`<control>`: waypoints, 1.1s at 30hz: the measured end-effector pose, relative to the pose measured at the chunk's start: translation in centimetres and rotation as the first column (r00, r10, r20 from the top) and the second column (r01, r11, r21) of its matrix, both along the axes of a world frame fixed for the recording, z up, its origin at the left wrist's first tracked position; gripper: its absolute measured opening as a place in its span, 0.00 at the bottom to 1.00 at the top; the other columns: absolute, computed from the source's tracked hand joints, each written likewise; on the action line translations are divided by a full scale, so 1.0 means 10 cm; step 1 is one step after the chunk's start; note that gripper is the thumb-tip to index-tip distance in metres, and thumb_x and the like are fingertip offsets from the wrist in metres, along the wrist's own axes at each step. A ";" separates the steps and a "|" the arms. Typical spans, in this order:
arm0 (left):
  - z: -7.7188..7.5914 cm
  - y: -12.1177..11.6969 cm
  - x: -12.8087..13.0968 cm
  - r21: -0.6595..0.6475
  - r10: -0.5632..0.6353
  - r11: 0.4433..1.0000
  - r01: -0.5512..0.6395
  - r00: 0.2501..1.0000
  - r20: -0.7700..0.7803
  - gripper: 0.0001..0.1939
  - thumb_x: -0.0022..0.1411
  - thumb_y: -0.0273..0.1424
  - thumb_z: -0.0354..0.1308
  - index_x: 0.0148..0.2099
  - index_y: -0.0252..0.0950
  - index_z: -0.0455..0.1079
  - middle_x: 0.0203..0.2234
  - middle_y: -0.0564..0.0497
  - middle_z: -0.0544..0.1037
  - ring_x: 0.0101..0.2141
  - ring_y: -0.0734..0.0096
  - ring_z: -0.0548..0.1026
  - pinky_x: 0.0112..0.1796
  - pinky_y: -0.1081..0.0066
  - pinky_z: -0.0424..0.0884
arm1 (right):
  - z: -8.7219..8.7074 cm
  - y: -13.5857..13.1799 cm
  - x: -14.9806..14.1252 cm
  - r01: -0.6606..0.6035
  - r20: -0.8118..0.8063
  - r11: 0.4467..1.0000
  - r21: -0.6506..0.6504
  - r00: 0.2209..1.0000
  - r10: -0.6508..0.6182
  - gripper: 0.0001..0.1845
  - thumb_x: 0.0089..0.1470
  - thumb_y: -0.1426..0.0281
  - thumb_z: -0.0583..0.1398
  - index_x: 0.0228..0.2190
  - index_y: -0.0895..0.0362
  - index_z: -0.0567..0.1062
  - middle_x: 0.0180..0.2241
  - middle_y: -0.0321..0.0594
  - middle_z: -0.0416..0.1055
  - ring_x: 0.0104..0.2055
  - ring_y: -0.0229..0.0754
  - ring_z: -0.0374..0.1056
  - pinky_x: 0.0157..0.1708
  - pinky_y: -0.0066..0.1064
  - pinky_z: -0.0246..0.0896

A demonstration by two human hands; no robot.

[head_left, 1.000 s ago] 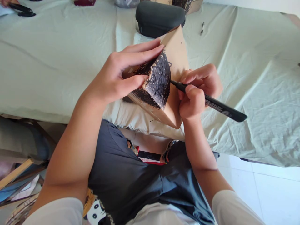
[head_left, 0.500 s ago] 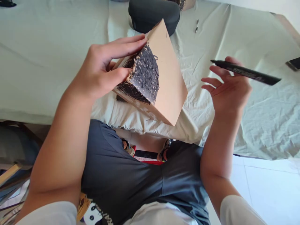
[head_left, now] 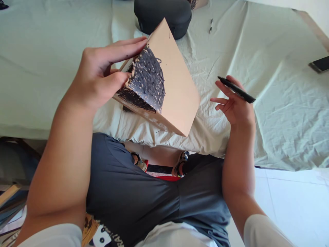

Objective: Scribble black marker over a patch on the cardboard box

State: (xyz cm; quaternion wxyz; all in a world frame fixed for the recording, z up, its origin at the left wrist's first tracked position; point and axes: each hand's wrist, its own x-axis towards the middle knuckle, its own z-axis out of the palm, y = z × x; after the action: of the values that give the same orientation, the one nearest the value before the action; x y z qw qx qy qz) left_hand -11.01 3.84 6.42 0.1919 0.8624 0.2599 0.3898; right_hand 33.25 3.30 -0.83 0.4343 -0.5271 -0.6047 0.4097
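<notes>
A brown cardboard box (head_left: 177, 82) is tilted up over the table, one corner pointing away from me. Dense black scribble (head_left: 149, 79) covers the corner nearest my left hand and runs onto the adjoining sides. My left hand (head_left: 108, 68) grips that corner, fingers along the upper edge and thumb on the scribbled part. Apart from the box, to its right, my right hand (head_left: 235, 103) holds a black marker (head_left: 238, 90) between thumb and index finger, the other fingers spread. The marker's tip points left, towards the box, without touching it.
A black hard case (head_left: 163, 17) stands behind the box. Beyond it part of another scribbled box (head_left: 199, 4) shows. A small pen (head_left: 211, 26) lies on the pale tablecloth (head_left: 277, 85). A dark phone (head_left: 320, 64) rests at the right. Something dark (head_left: 127, 108) peeks out under the box.
My right hand has moved left and a little down, and the marker has turned in its fingers to look shorter. The box and my left hand have shifted slightly left in view.
</notes>
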 end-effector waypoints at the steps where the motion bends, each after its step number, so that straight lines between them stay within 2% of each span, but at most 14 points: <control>1: 0.00 -0.03 0.02 -0.016 0.023 1.000 -0.023 1.000 0.018 0.46 0.58 0.63 0.69 0.74 0.53 0.68 0.71 0.55 0.71 0.73 0.37 0.65 0.71 0.39 0.61 | 0.01 0.00 0.00 0.008 -0.004 1.000 -0.001 1.000 -0.008 0.24 0.66 0.55 0.58 0.60 0.43 0.76 0.63 0.48 0.78 0.44 0.51 0.84 0.26 0.39 0.71; 4: 0.02 -0.09 0.07 -0.075 0.070 0.995 -0.066 0.996 0.051 0.46 0.57 0.63 0.70 0.72 0.50 0.71 0.70 0.52 0.73 0.72 0.36 0.65 0.72 0.39 0.61 | 0.07 -0.01 0.01 0.026 -0.015 0.997 -0.070 1.000 -0.027 0.24 0.64 0.52 0.60 0.58 0.44 0.77 0.59 0.49 0.81 0.43 0.53 0.84 0.25 0.40 0.71; 6: 0.03 -0.10 0.09 -0.085 0.074 0.994 -0.071 0.996 0.041 0.49 0.55 0.64 0.71 0.71 0.47 0.71 0.70 0.51 0.73 0.72 0.33 0.65 0.70 0.37 0.61 | 0.14 -0.03 -0.01 0.001 -0.049 0.990 -0.138 0.999 -0.008 0.25 0.66 0.51 0.56 0.59 0.44 0.76 0.62 0.48 0.79 0.45 0.54 0.84 0.25 0.41 0.72; 8: 0.04 -0.10 0.09 -0.059 0.068 0.996 -0.067 0.997 0.026 0.47 0.57 0.64 0.69 0.72 0.47 0.70 0.71 0.51 0.72 0.72 0.34 0.64 0.69 0.36 0.61 | 0.16 -0.05 -0.05 -0.041 -0.087 0.985 -0.165 0.996 0.027 0.27 0.68 0.50 0.51 0.59 0.44 0.75 0.63 0.48 0.77 0.45 0.54 0.83 0.27 0.42 0.73; 11: 0.04 -0.09 0.09 0.013 0.034 0.999 -0.034 0.999 -0.004 0.42 0.64 0.60 0.66 0.74 0.51 0.67 0.71 0.56 0.71 0.72 0.40 0.65 0.69 0.40 0.63 | 0.10 -0.08 -0.23 -0.036 -0.019 0.998 -0.055 0.999 0.035 0.21 0.66 0.53 0.56 0.54 0.46 0.77 0.56 0.48 0.79 0.39 0.50 0.81 0.29 0.42 0.74; 13: 0.04 -0.09 0.08 0.051 0.001 0.999 0.000 1.000 -0.029 0.41 0.65 0.59 0.64 0.75 0.52 0.65 0.72 0.58 0.70 0.72 0.41 0.65 0.68 0.42 0.64 | 0.01 -0.09 -0.41 -0.019 0.162 0.994 0.105 0.987 0.001 0.14 0.64 0.60 0.59 0.48 0.49 0.79 0.51 0.48 0.78 0.37 0.48 0.78 0.33 0.43 0.74; 14: 0.04 -0.09 0.09 0.058 -0.001 0.998 0.003 1.000 -0.028 0.41 0.65 0.59 0.64 0.75 0.53 0.65 0.72 0.58 0.70 0.72 0.41 0.65 0.68 0.42 0.64 | -0.04 -0.10 -0.51 -0.036 0.292 0.980 0.194 0.956 -0.023 0.13 0.66 0.62 0.57 0.45 0.50 0.81 0.51 0.49 0.76 0.41 0.50 0.78 0.37 0.44 0.74; 15: 0.04 -0.10 0.09 0.059 0.007 0.998 -0.006 1.000 -0.020 0.41 0.65 0.58 0.65 0.75 0.53 0.65 0.71 0.58 0.71 0.72 0.41 0.66 0.68 0.42 0.64 | -0.07 -0.11 -0.60 -0.061 0.428 0.969 0.239 0.903 -0.048 0.15 0.68 0.64 0.55 0.46 0.50 0.81 0.53 0.51 0.74 0.47 0.53 0.77 0.42 0.46 0.74; 18: 0.04 -0.12 0.10 0.034 0.058 0.998 -0.059 0.998 0.027 0.41 0.63 0.60 0.67 0.73 0.53 0.69 0.69 0.57 0.74 0.71 0.40 0.67 0.71 0.43 0.63 | -0.15 -0.13 -0.77 -0.087 0.687 0.975 0.206 0.722 -0.081 0.23 0.67 0.70 0.54 0.60 0.49 0.75 0.57 0.55 0.68 0.54 0.60 0.74 0.45 0.48 0.73; 20: 0.04 -0.12 0.10 0.009 0.079 0.997 -0.079 0.996 0.053 0.43 0.59 0.64 0.68 0.72 0.54 0.71 0.68 0.58 0.76 0.71 0.39 0.68 0.72 0.43 0.62 | -0.20 -0.13 -0.80 -0.093 0.753 0.983 0.155 0.655 -0.057 0.25 0.66 0.70 0.55 0.63 0.50 0.72 0.58 0.57 0.66 0.51 0.61 0.74 0.42 0.48 0.71; 24: 0.05 -0.10 0.07 -0.033 0.077 0.997 -0.076 0.996 0.033 0.49 0.54 0.69 0.67 0.72 0.54 0.71 0.67 0.59 0.77 0.71 0.38 0.68 0.72 0.41 0.63 | -0.34 -0.13 -0.81 -0.136 0.816 0.982 0.133 0.577 -0.030 0.15 0.67 0.67 0.56 0.51 0.53 0.78 0.52 0.57 0.68 0.48 0.60 0.71 0.38 0.45 0.69; 28: 0.05 -0.10 0.06 -0.026 0.068 0.997 -0.068 0.997 0.018 0.48 0.55 0.67 0.68 0.72 0.54 0.70 0.68 0.59 0.76 0.71 0.38 0.68 0.72 0.41 0.62 | -0.37 -0.14 -0.83 -0.106 0.801 0.983 0.153 0.595 -0.061 0.13 0.68 0.67 0.56 0.46 0.51 0.80 0.48 0.52 0.70 0.43 0.54 0.71 0.38 0.41 0.67; 30: 0.05 -0.11 0.07 -0.027 0.064 0.998 -0.063 0.997 0.034 0.46 0.57 0.65 0.69 0.72 0.54 0.70 0.68 0.58 0.75 0.71 0.39 0.68 0.72 0.42 0.62 | -0.32 -0.14 -0.82 -0.056 0.785 0.990 0.131 0.616 -0.069 0.13 0.69 0.67 0.55 0.44 0.52 0.80 0.47 0.51 0.71 0.40 0.51 0.71 0.37 0.39 0.65; 33: 0.05 -0.12 0.07 -0.041 0.064 0.997 -0.061 0.995 0.074 0.41 0.61 0.62 0.68 0.71 0.52 0.72 0.69 0.55 0.75 0.71 0.41 0.68 0.73 0.45 0.62 | -0.23 -0.14 -0.77 0.020 0.778 0.995 0.096 0.622 -0.088 0.14 0.69 0.65 0.56 0.44 0.52 0.82 0.43 0.51 0.75 0.38 0.52 0.72 0.37 0.40 0.62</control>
State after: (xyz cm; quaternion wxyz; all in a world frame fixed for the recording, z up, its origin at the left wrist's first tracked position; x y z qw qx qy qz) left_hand -10.27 2.67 6.93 0.2059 0.8346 0.2871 0.4226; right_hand 25.54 1.88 -3.11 0.1612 -0.6533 -0.7325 0.1033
